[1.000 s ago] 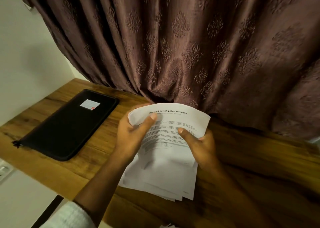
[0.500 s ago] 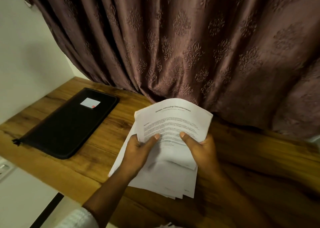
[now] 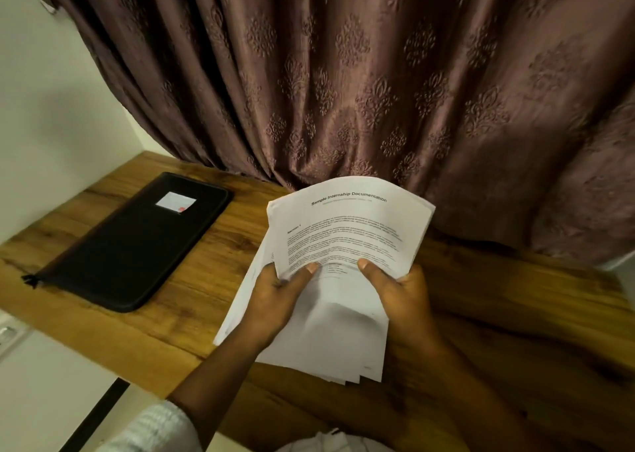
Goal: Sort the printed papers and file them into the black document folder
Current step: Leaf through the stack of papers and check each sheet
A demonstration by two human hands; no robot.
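The printed papers point(image 3: 347, 231) are held up in both hands over the wooden table point(image 3: 515, 297), near its front edge. The left hand point(image 3: 275, 300) grips the stack's left side and the right hand point(image 3: 402, 297) its right side. The fingers point(image 3: 302, 273) close on the sheets with both thumbs pressed on the top page, and the rest are curled out of sight behind the paper. The top page bows up and away, and its heading reads "Sample Internship Documentation"; the body text is too small to read. Lower sheets fan out unevenly below the hands with staggered corners. Their number cannot be told, nor whether their bottom edges touch the table.

The black document folder point(image 3: 137, 245) lies flat and zipped on the table's left part, set at a slant and well apart from the papers, with a band of bare wood between them. A white label point(image 3: 176, 202) with a red mark sits near its far end, its print illegible. The zip pull point(image 3: 31, 279) hangs at the near left corner, just beside the table's front edge.

A patterned brown curtain point(image 3: 343, 73) drapes onto the table's back edge and hides whatever is behind it. A white wall point(image 3: 51, 107) meets the table's left end. The right forearm and the wood around it lie in deep shadow. A white knit sleeve point(image 3: 154, 427) is cut off by the bottom of the frame
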